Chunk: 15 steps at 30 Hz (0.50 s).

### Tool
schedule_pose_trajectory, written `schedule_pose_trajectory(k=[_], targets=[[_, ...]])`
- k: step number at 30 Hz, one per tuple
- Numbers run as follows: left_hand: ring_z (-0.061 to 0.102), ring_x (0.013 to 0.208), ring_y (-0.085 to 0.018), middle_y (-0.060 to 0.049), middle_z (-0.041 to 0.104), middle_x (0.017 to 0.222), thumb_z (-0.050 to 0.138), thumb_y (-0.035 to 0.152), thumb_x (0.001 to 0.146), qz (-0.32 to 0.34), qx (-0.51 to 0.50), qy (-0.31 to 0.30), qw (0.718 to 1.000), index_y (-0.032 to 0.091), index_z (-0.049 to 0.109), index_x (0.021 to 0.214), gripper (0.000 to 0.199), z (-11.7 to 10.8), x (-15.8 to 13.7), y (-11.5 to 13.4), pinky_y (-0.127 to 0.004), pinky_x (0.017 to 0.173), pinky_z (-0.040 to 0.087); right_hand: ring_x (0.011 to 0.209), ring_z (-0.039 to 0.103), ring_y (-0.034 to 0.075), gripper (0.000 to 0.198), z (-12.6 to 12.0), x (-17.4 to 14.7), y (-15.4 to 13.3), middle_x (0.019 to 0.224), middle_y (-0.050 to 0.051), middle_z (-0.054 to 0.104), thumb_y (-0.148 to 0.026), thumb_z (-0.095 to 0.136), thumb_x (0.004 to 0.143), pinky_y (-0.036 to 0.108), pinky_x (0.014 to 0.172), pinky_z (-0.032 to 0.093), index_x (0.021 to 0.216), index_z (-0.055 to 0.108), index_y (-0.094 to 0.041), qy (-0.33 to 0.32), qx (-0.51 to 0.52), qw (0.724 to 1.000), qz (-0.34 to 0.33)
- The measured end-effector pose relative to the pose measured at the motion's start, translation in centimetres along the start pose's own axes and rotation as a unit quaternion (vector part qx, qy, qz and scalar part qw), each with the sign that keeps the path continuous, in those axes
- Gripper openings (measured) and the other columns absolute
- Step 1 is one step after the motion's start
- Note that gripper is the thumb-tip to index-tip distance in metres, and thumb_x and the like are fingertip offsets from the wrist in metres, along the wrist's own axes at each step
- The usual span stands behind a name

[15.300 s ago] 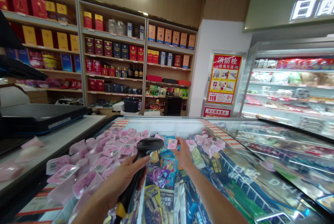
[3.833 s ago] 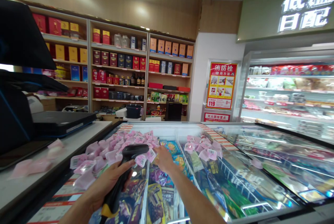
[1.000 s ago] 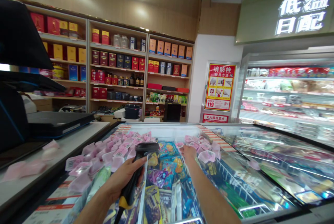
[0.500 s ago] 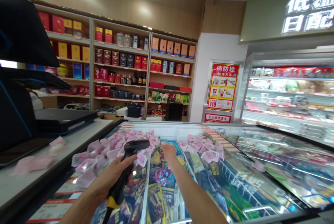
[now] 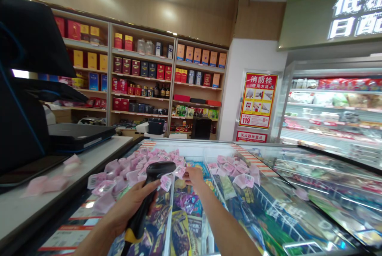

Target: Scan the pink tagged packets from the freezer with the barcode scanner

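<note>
My left hand (image 5: pixel 134 200) is wrapped round the handle of a black barcode scanner (image 5: pixel 140 212) with a yellow band near its cable end. Its head points right, toward my right hand (image 5: pixel 193 175). The fingers of that hand are pinched at the edge of a small pink plastic cup (image 5: pixel 180 171) with a pale label. Just below the scanner head is another pink cup (image 5: pixel 166 183) with a barcode. Many more pink cups (image 5: pixel 119 168) lie heaped on the left side of the chest freezer. A smaller group (image 5: pixel 229 166) sits right of my right hand.
Under my hands, the freezer (image 5: pixel 171 224) holds wrapped ice creams and white wire dividers. A counter (image 5: pixel 74 184) with a black checkout terminal (image 5: pixel 32 49) stands left, with pink pieces on it. Glass freezer lids (image 5: pixel 322 184) extend right; shelves of boxes (image 5: pixel 140 69) stand behind.
My right hand has drawn slightly left and down, and a pink cup now shows at its fingertips. The view has shifted a little; my left hand keeps holding the scanner.
</note>
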<state>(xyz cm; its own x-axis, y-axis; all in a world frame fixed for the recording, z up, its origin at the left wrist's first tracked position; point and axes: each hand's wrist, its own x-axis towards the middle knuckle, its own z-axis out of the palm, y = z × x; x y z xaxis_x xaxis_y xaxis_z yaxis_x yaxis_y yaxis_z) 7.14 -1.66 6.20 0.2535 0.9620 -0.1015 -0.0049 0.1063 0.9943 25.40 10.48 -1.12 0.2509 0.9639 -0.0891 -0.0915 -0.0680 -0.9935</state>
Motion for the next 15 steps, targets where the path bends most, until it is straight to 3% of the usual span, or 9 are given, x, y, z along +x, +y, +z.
schedule_pose_trajectory(k=[8, 15], targets=[[0.04, 0.036, -0.006, 0.004, 0.048, 0.04, 0.052, 0.047, 0.063, 0.029, 0.027, -0.025, 0.999, 0.016, 0.047, 0.053, 0.033, 2.0, 0.1, 0.1, -0.018, 0.039, 0.035, 0.056, 0.058, 0.013, 0.008, -5.1, 0.4, -0.4, 0.054, 0.001, 0.059, -0.017, 0.045, 0.063, 0.022, 0.049, 0.044, 0.059, 0.051, -0.015, 0.065, 0.055, 0.996, -0.002], [0.04, 0.035, -0.006, 0.005, 0.047, 0.041, 0.052, 0.047, 0.063, 0.025, 0.013, -0.047, 0.999, 0.016, 0.046, 0.051, 0.033, 3.2, 0.6, -0.1, -0.02, 0.042, 0.037, 0.049, 0.058, 0.013, 0.015, -7.7, 1.2, 0.2, 0.045, 0.0, 0.054, -0.016, 0.044, 0.064, 0.022, 0.047, 0.045, 0.049, 0.045, -0.017, 0.136, 0.066, 0.988, -0.022]])
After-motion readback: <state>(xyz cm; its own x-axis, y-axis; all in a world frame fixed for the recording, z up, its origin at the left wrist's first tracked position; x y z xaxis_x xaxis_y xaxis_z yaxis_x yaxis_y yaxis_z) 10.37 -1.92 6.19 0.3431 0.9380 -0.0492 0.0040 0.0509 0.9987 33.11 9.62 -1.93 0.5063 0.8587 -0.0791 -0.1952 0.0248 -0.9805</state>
